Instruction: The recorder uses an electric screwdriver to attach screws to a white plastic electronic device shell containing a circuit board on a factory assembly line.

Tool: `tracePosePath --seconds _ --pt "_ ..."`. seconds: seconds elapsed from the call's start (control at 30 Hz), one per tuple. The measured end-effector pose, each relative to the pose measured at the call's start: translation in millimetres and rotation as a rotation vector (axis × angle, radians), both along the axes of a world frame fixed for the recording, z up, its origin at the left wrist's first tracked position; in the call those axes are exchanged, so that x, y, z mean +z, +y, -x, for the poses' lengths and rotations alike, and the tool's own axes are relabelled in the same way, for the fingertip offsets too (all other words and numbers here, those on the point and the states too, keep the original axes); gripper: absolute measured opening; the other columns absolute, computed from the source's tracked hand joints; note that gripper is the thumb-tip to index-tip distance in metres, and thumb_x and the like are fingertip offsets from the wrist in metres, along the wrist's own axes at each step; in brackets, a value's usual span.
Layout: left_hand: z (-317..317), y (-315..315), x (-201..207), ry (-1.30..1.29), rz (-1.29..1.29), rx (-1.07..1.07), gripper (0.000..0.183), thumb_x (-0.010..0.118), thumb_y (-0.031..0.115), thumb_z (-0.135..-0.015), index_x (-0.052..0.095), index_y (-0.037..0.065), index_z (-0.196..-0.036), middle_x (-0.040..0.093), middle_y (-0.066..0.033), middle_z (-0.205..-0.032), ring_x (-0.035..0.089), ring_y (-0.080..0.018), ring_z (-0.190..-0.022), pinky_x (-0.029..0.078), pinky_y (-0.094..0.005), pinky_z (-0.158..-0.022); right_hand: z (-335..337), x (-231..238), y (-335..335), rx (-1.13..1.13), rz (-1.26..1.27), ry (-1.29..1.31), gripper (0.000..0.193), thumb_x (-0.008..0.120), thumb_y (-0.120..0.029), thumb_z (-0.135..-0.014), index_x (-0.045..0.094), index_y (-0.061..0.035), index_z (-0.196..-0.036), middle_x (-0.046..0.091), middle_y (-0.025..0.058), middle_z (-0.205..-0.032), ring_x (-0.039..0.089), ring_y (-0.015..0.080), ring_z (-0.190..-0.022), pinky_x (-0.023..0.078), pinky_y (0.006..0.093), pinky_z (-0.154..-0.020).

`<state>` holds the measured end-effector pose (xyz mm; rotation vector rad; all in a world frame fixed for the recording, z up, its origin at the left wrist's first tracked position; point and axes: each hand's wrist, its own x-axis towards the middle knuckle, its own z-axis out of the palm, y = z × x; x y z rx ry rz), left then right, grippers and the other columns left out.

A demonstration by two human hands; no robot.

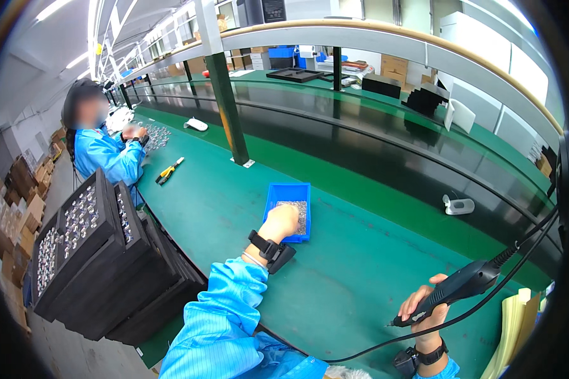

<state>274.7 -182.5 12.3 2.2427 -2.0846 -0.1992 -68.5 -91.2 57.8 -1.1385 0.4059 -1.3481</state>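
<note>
My left hand (281,222) reaches into a blue plastic bin (289,191) that holds many small metal parts, likely screws (302,218). Its fingers are bent down among them, and whatever they may pinch is hidden. On the right, my right hand (423,307) is wrapped round a black corded electric screwdriver (456,287). The tool tilts, its thin tip pointing down and left over the green bench (341,284). A black cable (487,302) runs from its upper end and loops back past my wrist.
Stacked black foam trays (117,265) with small shiny parts stand at the left. Yellow-handled pliers (169,172) lie on the bench. A co-worker in blue (104,155) handles small parts further left. A metal post (229,114) and a dark conveyor (360,139) lie beyond. White devices (458,205) rest there.
</note>
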Motion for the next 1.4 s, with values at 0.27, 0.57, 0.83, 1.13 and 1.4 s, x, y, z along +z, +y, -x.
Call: tracePosePath --seconds 0.27,0.57,0.83,1.13,1.4 --pt "6.5 -6.3 -29.7 0.011 0.147 0.022 0.019 0.062 0.019 -0.069 0.061 0.002 -0.077 0.06 -0.0179 -0.077 0.059 -0.033 -0.073 0.048 -0.0413 -0.063 3.6 -2.5 -2.7 -0.049 0.001 0.06 0.064 0.061 -0.051 -0.071 0.033 -0.0048 -0.105 0.048 0.0095 -0.053 0.051 0.0192 -0.041 0.046 0.0305 -0.04" --pt "-0.7 -3.1 -45.0 0.002 0.298 -0.016 0.017 0.061 0.017 -0.069 0.057 0.004 -0.079 0.059 -0.0129 -0.076 0.058 -0.032 -0.072 0.046 -0.0405 -0.066 1.7 -6.8 -5.0 -0.069 -0.016 0.09 0.065 0.061 -0.053 -0.07 0.033 -0.0059 -0.104 0.048 0.0096 -0.052 0.05 0.0192 -0.041 0.046 0.0307 -0.04" --pt "2.0 2.8 -32.0 0.102 0.474 0.016 0.012 0.061 0.019 -0.069 0.06 0.007 -0.069 0.059 -0.0113 -0.074 0.057 -0.0288 -0.071 0.042 -0.0396 -0.063 -0.2 -7.8 -6.5 -0.088 -0.031 0.11 0.065 0.061 -0.053 -0.07 0.033 -0.0053 -0.104 0.047 0.0091 -0.051 0.05 0.0184 -0.04 0.046 0.0304 -0.04" --pt "0.4 5.2 -28.9 0.168 0.468 0.039 0.009 0.061 0.016 -0.071 0.057 0.008 -0.072 0.059 -0.0107 -0.073 0.057 -0.0273 -0.07 0.039 -0.0381 -0.061 -1.6 -10.9 -6.5 -0.103 -0.036 0.116 0.066 0.062 -0.053 -0.069 0.033 -0.0053 -0.104 0.047 0.0088 -0.051 0.05 0.018 -0.04 0.046 0.03 -0.04" --pt "5.8 1.5 -31.8 0.022 0.567 0.094 0.016 0.06 0.019 -0.074 0.051 0.006 -0.074 0.057 -0.0101 -0.073 0.055 -0.0281 -0.066 0.04 -0.0376 -0.059 -3.0 -11.6 -8.3 -0.121 -0.035 0.123 0.067 0.064 -0.052 -0.068 0.033 -0.0047 -0.104 0.048 0.0087 -0.052 0.05 0.0177 -0.041 0.045 0.0292 -0.039"
